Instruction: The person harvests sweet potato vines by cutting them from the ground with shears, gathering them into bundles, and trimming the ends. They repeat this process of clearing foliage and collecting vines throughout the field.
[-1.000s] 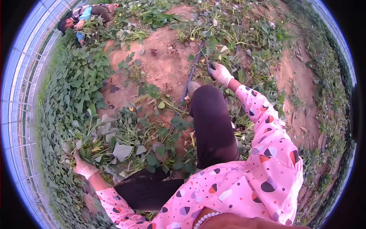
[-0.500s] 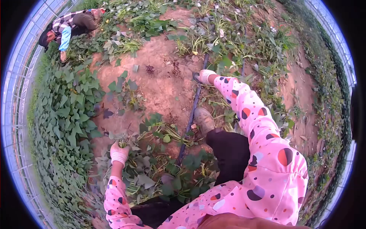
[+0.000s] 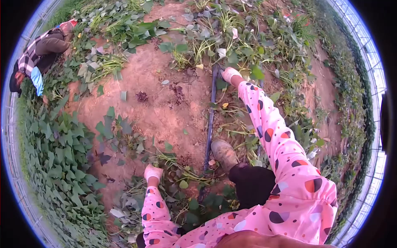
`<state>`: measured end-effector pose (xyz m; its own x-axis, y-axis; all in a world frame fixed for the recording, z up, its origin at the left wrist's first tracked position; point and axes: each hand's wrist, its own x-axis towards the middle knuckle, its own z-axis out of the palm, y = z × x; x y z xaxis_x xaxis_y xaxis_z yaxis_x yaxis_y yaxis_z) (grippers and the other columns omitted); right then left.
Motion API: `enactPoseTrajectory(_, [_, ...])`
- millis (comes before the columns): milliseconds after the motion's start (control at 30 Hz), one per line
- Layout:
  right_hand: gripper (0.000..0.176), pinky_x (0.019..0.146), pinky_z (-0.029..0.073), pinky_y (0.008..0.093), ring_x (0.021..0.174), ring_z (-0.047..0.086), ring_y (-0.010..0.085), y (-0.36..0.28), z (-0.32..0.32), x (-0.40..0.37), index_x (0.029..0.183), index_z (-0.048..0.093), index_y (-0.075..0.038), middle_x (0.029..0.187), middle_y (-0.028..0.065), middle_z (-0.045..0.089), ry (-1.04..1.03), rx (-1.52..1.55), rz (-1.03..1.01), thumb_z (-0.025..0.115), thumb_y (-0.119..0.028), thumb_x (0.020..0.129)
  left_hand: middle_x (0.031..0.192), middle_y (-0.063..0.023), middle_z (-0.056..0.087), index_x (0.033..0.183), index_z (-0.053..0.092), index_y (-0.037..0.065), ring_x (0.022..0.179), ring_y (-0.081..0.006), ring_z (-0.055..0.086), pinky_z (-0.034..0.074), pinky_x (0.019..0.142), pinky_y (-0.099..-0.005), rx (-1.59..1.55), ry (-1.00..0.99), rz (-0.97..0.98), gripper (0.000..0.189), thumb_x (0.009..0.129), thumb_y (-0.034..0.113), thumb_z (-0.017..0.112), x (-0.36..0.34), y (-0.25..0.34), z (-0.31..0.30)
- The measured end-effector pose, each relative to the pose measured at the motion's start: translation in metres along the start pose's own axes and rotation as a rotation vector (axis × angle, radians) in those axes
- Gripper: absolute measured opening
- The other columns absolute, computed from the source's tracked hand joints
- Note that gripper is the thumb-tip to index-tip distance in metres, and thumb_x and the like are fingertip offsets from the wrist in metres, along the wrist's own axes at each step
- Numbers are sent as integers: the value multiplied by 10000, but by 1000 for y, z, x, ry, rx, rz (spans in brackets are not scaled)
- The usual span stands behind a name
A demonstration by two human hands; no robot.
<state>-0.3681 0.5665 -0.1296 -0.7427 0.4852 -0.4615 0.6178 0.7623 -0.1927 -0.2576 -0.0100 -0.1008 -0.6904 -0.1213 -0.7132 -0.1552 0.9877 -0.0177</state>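
Note:
My left hand (image 3: 153,170), in a pale glove, is closed at the lower left, with a bunch of leafy stems (image 3: 166,157) at its fingers. Cut-looking vines and leaves lie around it. My right hand (image 3: 228,75), gloved too, reaches far forward beside the black hose (image 3: 210,118). Its fingers are curled at the edge of the leafy vines (image 3: 244,60); what they hold is hidden. My boot (image 3: 224,153) stands on the soil just right of the hose.
Another person (image 3: 41,51) bends low among the plants at the upper left. Dense upright vines (image 3: 62,155) grow along the left side. Small dark reddish plants (image 3: 178,94) dot the bare soil (image 3: 153,113). Greenhouse framing (image 3: 370,53) curves along the edge.
My left hand has moved right and appears lower, with the stems at its fingers. My right hand has shifted slightly forward and right; the dark curved thing at its fingers no longer shows clearly.

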Motion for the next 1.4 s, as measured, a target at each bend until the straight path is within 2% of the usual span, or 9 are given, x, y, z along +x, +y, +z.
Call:
enactPoseTrajectory(300, [358, 782, 487, 439, 901, 601, 380, 97, 39, -34, 1204, 506, -80, 943, 253, 620, 176, -313, -403, 386, -279, 932, 1034, -246, 616, 1095, 561, 3, 993, -382, 585, 472, 868, -406, -65, 25, 93, 472, 677, 211, 631, 36, -25, 26])
enactPoseTrajectory(433, [437, 659, 515, 405, 728, 626, 337, 107, 67, -30, 1003, 619, -54, 770, 200, 635, 32, 507, -175, 432, -442, 928, 1022, -242, 622, 1081, 565, 5, 987, -370, 593, 479, 857, -395, 12, 32, 68, 447, 687, 210, 619, 24, -12, 14])
enactPoseTrajectory(500, [472, 516, 508, 361, 594, 619, 262, 71, 37, -50, 957, 601, -34, 694, 138, 628, -294, 1371, 252, 437, -476, 925, 1022, -239, 623, 1079, 567, 4, 986, -365, 596, 481, 854, -390, 25, 35, 62, 443, 691, 210, 618, 21, -9, 14])
enactPoseTrajectory(733, [404, 413, 447, 297, 497, 538, 205, 66, 28, -16, 899, 539, -66, 733, 136, 588, -345, 1686, 292, 616, -458, 839, 1022, -227, 629, 1074, 569, -5, 980, -354, 603, 486, 844, -373, 40, 30, 51, 430, 707, 214, 612, 20, -8, 13])
enactPoseTrajectory(1067, [340, 402, 368, 295, 450, 480, 158, 62, 15, 2, 788, 547, -79, 652, 81, 590, -263, 1562, 260, 614, -406, 853, 1089, -226, 608, 1131, 543, -9, 1032, -351, 577, 463, 876, -363, -151, 24, 102, 467, 720, 196, 629, 87, -65, 84])
enactPoseTrajectory(1133, [348, 386, 347, 329, 427, 473, 196, 57, 11, -7, 814, 555, -112, 624, 86, 589, -174, 1063, 355, 636, -450, 819, 1094, -228, 606, 1137, 542, -8, 1033, -352, 577, 462, 880, -367, -98, -6, 55, 480, 716, 202, 634, 41, -21, 32])
enactPoseTrajectory(1200, [391, 420, 412, 328, 437, 513, 188, 65, 5, -27, 741, 587, -100, 567, 43, 564, -214, 652, 84, 596, -479, 836, 1100, -231, 603, 1144, 541, -8, 1033, -354, 576, 461, 884, -371, -45, -33, 4, 493, 711, 207, 639, 30, -11, 21])
enactPoseTrajectory(1300, [419, 371, 385, 280, 424, 523, 154, 80, 4, -68, 738, 613, -96, 560, 30, 565, -98, 844, 83, 581, -503, 832, 1098, -235, 603, 1142, 545, -9, 1027, -357, 580, 466, 883, -378, -65, 27, 45, 505, 704, 220, 648, 38, -20, 30])
enactPoseTrajectory(1400, [383, 360, 399, 261, 454, 561, 142, 118, -1, -71, 957, 608, -137, 732, 43, 655, -447, 1159, 359, 597, -498, 831, 1105, -235, 600, 1150, 541, -11, 1034, -353, 580, 468, 884, -379, -7, 7, 17, 517, 706, 231, 652, 24, -7, 13])
